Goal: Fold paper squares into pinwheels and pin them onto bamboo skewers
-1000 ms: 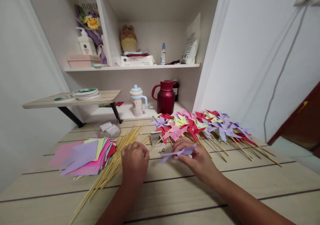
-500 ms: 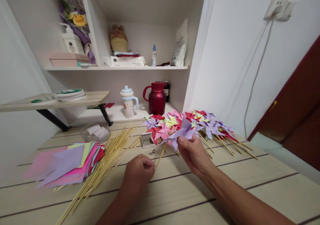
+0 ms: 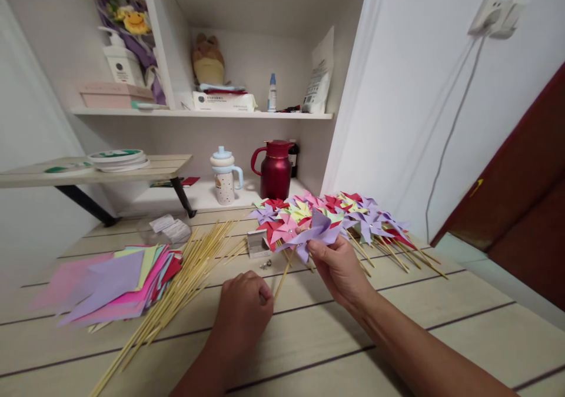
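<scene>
Fingers of right hand [image 3: 339,267] pinch purple pinwheel [image 3: 314,232]; left hand [image 3: 245,303] grips its stick [image 3: 282,279]; "FLOWE" legible above.

Near side of hands: bare table [image 3: 397,350] — open room.
Left of left hand [image 3: 245,306]: sticks [image 3: 189,273], then paper [image 3: 110,285], block the way.
Beyond right hand [image 3: 339,267]: pinwheels [image 3: 353,217] heaped — no gap.
Between hands: small box [image 3: 257,243], just beyond.
Far back: jug [image 3: 276,170], cup [image 3: 224,176].
</scene>
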The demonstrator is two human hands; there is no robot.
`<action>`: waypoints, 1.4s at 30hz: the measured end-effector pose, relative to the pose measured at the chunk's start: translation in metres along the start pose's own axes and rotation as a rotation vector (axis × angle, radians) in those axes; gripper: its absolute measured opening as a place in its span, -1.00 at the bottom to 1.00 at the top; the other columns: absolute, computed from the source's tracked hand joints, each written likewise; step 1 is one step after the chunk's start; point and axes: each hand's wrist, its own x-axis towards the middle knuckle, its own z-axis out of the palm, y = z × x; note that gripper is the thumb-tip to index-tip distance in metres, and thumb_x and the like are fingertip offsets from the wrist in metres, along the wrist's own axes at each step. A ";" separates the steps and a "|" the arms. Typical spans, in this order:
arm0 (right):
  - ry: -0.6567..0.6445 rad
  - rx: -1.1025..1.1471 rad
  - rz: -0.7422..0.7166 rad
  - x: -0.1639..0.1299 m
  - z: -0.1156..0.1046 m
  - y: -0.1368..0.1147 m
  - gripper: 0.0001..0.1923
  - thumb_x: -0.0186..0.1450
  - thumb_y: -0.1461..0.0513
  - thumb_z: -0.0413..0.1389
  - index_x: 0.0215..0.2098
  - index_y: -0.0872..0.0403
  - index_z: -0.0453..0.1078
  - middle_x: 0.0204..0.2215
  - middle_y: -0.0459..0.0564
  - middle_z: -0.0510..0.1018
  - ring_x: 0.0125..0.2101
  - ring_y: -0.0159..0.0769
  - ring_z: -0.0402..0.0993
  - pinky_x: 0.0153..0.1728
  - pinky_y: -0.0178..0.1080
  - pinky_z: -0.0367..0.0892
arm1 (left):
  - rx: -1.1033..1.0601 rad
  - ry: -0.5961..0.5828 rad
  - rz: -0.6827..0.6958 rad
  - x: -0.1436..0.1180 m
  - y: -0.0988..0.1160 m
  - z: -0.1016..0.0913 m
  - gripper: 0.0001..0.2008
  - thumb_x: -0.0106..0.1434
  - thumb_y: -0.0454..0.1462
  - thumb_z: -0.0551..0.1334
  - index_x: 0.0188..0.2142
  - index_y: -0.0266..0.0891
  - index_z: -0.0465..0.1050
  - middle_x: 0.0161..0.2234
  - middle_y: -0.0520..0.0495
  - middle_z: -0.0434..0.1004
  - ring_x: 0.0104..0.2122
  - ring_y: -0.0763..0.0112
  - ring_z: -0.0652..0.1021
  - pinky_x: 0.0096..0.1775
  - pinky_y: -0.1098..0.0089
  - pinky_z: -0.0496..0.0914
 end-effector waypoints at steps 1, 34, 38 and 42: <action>0.003 -0.006 0.001 0.000 0.000 0.001 -0.79 0.03 0.25 0.39 -0.34 0.03 0.57 -0.39 -0.09 0.64 -0.38 -0.31 0.51 -0.29 -0.29 0.40 | 0.005 0.004 0.005 0.000 0.000 0.002 -0.83 0.07 -0.43 0.15 -0.45 -0.19 0.50 -0.31 -0.05 0.59 -0.21 0.29 0.54 -0.12 0.30 0.27; -0.460 -0.749 -0.554 -0.011 0.008 -0.014 -0.95 0.21 0.31 0.26 -0.40 0.02 0.52 -0.44 -0.04 0.57 -0.27 -0.20 0.47 -0.10 -0.07 0.32 | -0.873 0.179 -0.057 0.005 -0.005 -0.009 -0.55 0.22 -0.02 0.14 -0.11 -0.32 0.52 -0.64 0.16 0.07 -0.60 0.47 0.15 -0.52 0.45 0.03; -0.448 -0.792 -0.622 -0.012 0.008 -0.018 -0.94 0.22 0.31 0.26 -0.39 0.02 0.50 -0.45 -0.05 0.58 -0.27 -0.19 0.49 -0.10 -0.06 0.32 | -0.846 0.192 -0.034 0.005 -0.003 -0.012 -0.55 0.15 -0.03 0.20 -0.12 -0.28 0.58 -0.62 0.09 0.26 -0.58 0.42 0.21 -0.49 0.43 0.10; -0.417 -0.801 -0.699 -0.012 0.008 -0.026 -0.95 0.24 0.29 0.24 -0.35 -0.01 0.50 -0.44 -0.04 0.58 -0.27 -0.17 0.48 -0.08 -0.02 0.32 | -0.824 0.114 -0.051 0.003 -0.003 -0.013 -0.54 0.20 -0.02 0.15 -0.09 -0.30 0.54 -0.68 0.16 0.13 -0.63 0.47 0.14 -0.52 0.44 0.02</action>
